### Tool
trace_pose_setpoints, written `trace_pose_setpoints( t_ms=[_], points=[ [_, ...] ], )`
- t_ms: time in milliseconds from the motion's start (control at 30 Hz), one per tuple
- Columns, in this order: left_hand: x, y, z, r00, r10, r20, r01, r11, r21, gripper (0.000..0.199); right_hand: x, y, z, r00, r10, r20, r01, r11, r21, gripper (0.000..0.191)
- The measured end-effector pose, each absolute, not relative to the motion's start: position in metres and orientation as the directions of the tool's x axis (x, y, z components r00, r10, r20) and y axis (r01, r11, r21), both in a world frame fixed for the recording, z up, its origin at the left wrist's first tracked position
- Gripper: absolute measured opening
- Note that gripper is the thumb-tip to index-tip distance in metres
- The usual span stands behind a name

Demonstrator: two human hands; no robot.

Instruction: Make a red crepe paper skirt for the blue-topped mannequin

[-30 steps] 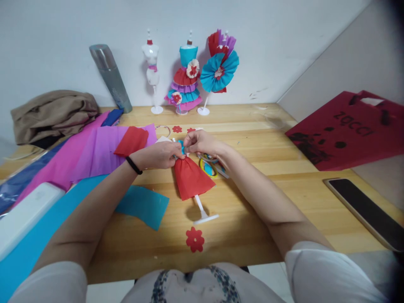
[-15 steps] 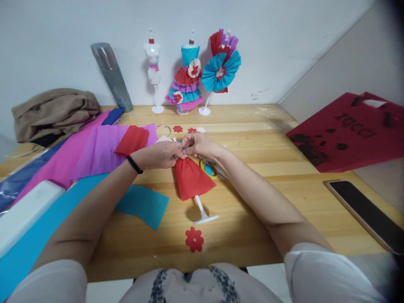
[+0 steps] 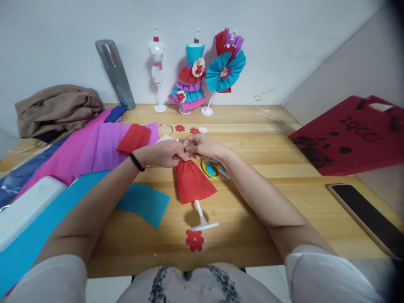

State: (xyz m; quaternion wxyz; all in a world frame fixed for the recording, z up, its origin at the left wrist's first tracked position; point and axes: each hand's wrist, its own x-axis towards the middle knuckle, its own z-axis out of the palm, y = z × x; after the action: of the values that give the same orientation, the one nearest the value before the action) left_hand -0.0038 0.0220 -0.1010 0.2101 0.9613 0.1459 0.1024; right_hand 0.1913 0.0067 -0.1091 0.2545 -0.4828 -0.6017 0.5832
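A mini mannequin leans in my hands above the table, its white stand [image 3: 201, 215] pointing toward me. A red crepe paper skirt [image 3: 195, 183] is gathered around its waist. My left hand [image 3: 168, 152] is closed on the mannequin at the skirt's gathered top. Close against it, my right hand [image 3: 202, 146] pinches with thumb and forefinger at the waist; what lies between those fingertips is too small to make out. The mannequin's upper body is mostly hidden by my fingers. A red paper flower [image 3: 195, 240] lies just below the stand's base.
Yellow-handled scissors [image 3: 209, 169] lie beside my right wrist. Blue [image 3: 147, 204] and purple crepe paper [image 3: 97, 149] spread at the left. Three mini mannequins stand along the wall, one in a tiered dress [image 3: 191, 86]. A flask [image 3: 116, 75], a red bag [image 3: 350, 136] and a phone [image 3: 368, 219] surround the area.
The mannequin's stand has dipped slightly toward me, its base now reaching the red flower's upper edge. Both hands keep their hold at the waist. The view has shifted a little.
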Motion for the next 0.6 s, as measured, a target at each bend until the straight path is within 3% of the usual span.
trace_pose_setpoints(
  t_ms=[300,600],
  points=[
    [-0.005,0.015,-0.086,0.894,0.443,0.066,0.359,-0.797,0.486,0.02,0.191,0.003,-0.102,-0.475,0.853,-0.215,0.392,-0.014,-0.92,0.018],
    [-0.008,0.021,-0.086,0.893,0.447,0.042,0.361,-0.769,0.528,0.024,0.197,-0.011,-0.083,-0.57,0.8,-0.188,0.596,0.245,-0.764,0.016]
  ],
)
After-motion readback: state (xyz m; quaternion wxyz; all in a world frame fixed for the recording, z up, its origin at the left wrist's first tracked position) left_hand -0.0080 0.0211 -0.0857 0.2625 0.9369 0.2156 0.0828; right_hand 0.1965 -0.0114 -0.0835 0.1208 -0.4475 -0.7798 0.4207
